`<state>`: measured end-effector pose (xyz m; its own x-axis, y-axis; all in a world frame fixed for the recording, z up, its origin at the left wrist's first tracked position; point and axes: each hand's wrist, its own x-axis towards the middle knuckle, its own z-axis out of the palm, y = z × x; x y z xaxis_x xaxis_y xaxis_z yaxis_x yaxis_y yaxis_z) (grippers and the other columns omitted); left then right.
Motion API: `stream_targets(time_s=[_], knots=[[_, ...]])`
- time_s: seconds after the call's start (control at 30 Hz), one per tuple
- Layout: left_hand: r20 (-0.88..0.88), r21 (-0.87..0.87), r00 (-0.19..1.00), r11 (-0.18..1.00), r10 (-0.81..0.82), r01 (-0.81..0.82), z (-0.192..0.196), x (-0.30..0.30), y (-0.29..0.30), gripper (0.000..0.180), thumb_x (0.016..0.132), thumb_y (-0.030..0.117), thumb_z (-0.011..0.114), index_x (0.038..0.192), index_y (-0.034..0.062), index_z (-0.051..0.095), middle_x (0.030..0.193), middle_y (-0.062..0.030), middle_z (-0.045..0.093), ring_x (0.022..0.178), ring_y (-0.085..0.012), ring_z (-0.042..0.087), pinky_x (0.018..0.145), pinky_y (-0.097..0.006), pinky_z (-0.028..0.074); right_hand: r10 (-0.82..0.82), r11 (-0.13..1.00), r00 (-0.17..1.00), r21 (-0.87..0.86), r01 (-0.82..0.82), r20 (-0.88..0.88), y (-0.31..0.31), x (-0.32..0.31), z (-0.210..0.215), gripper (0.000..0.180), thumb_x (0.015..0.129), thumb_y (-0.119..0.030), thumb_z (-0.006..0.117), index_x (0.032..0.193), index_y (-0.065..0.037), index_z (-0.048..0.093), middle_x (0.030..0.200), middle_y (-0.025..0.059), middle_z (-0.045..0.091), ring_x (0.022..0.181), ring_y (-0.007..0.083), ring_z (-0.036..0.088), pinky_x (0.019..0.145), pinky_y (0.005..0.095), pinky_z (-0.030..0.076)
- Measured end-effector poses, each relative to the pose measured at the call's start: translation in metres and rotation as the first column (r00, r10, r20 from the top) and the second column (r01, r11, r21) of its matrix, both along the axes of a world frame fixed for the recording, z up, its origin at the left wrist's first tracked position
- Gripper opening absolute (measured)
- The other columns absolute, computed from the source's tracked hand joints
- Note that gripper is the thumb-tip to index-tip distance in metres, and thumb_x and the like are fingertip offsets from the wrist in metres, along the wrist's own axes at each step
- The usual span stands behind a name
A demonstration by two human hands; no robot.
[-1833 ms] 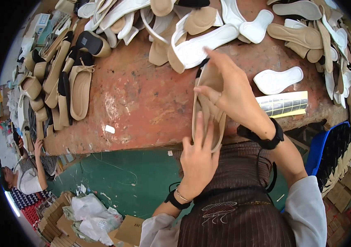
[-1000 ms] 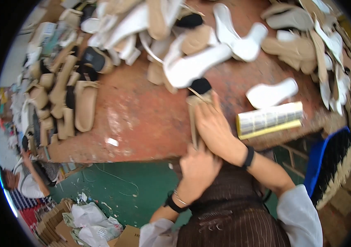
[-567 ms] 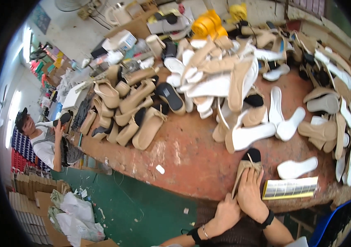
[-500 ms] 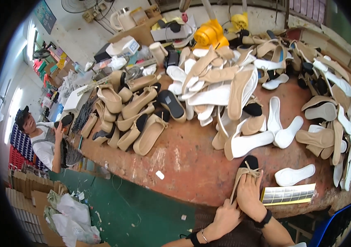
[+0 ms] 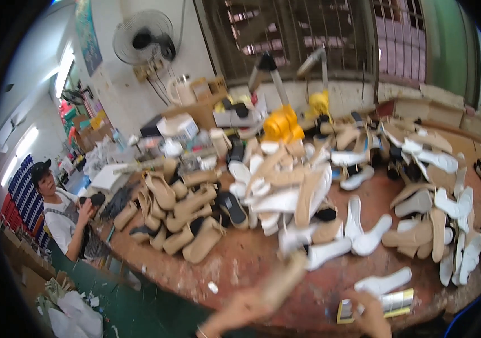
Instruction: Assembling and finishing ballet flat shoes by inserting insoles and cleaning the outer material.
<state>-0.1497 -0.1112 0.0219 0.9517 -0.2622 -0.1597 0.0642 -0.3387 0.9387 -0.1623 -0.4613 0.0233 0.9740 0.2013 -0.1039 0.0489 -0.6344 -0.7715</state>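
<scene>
Shoe (image 5: 285, 280), beige and blurred, is clamped in the left hand (image 5: 244, 307) over the near table (image 5: 232, 284); right hand (image 5: 370, 316), apart, at the label sheet (image 5: 396, 303), grip unclear. Assembled-looking pumps (image 5: 202, 241) heap left, white insoles (image 5: 386, 280) lie loose right.

Cannot read any word, number or brand. Can see a label sheet (image 5: 400, 302) at lower right, ruled into grey and dark rectangles within a yellow edge, partly covered and too blurred to show any print. Can pick out pale marks on a blue-green poster (image 5: 87, 38) at upper left, too soft to read, and a small greyish patch, perhaps a label, on a dark shoe sole (image 5: 233, 210) left of centre, likewise illegible.
</scene>
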Motion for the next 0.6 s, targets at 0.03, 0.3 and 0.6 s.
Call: stream_targets(time_s=[0.03,0.3,0.6], knots=[[0.152,0.090,0.987,0.993,0.058,-0.072,0.017,0.000,0.027,0.035,0.081,0.029,0.083,0.101,0.0021,0.073,0.093,-0.0106,0.072,0.090,-0.0139,0.065,0.074,-0.030,0.053,-0.007,0.992,0.984,-0.123,0.029,0.178,-0.013,-0.001,-0.014,0.039,0.076,0.001,0.068,0.114,0.000,0.067,0.110,0.0223,0.066,0.115,0.0441,0.058,0.105,0.0505,0.044],[0.828,0.519,0.559,0.317,0.045,-0.794,0.118,0.170,0.188,0.047,0.085,0.034,0.073,0.117,-0.0001,0.068,0.104,-0.0272,0.069,0.100,-0.0421,0.066,0.085,-0.047,0.052,-0.038,0.885,0.992,-0.457,0.090,0.123,-0.077,-0.033,-0.066,0.060,0.076,0.007,0.058,0.135,-0.004,0.055,0.153,0.0257,0.038,0.143,0.0468,0.032,0.117,0.0568,0.026],[0.592,0.612,0.719,0.784,-0.364,-0.106,0.007,0.098,-0.016,0.048,0.075,0.006,0.075,0.121,0.0024,0.066,0.138,-0.0216,0.055,0.129,-0.0391,0.049,0.111,-0.046,0.037,-0.130,0.925,0.939,-0.303,0.231,0.318,-0.097,-0.028,-0.051,0.048,0.068,0.002,0.075,0.115,-0.005,0.064,0.107,0.0126,0.057,0.112,0.0356,0.054,0.110,0.0511,0.037]])
